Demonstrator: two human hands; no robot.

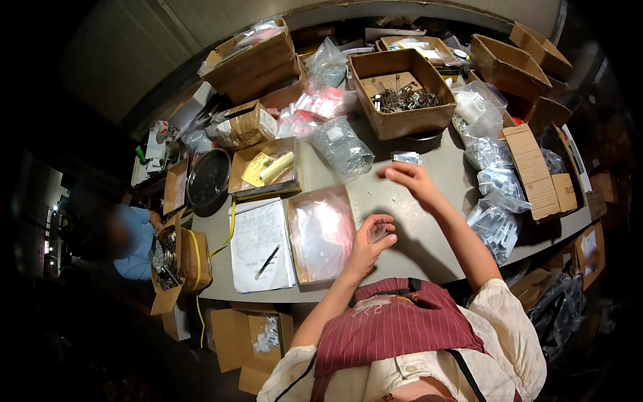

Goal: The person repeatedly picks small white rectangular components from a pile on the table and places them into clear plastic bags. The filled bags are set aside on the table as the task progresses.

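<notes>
My left hand (pixel 367 250) is closed around a small clear plastic bag (pixel 378 231), whose mouth faces up between thumb and fingers. It is beside the right edge of a shallow cardboard box (pixel 293 249) with clear plastic bags (pixel 324 228) in it. Farther out, my right hand (pixel 413 185) hovers over the table with thumb and fingers drawn together; anything between the fingertips is too small to make out. Just beyond it lies a small stack of silvery metal parts (pixel 406 158). A tiny screw-like piece (pixel 393 199) rests on the table between my hands.
A large carton of metal parts (pixel 416 120) stands at the back. Bags of silvery parts (pixel 494 231) line the right side. To the left lie papers (pixel 258 231) with a pen (pixel 269 260) and a black round tray (pixel 209 181). Another person (pixel 134 241) is at far left.
</notes>
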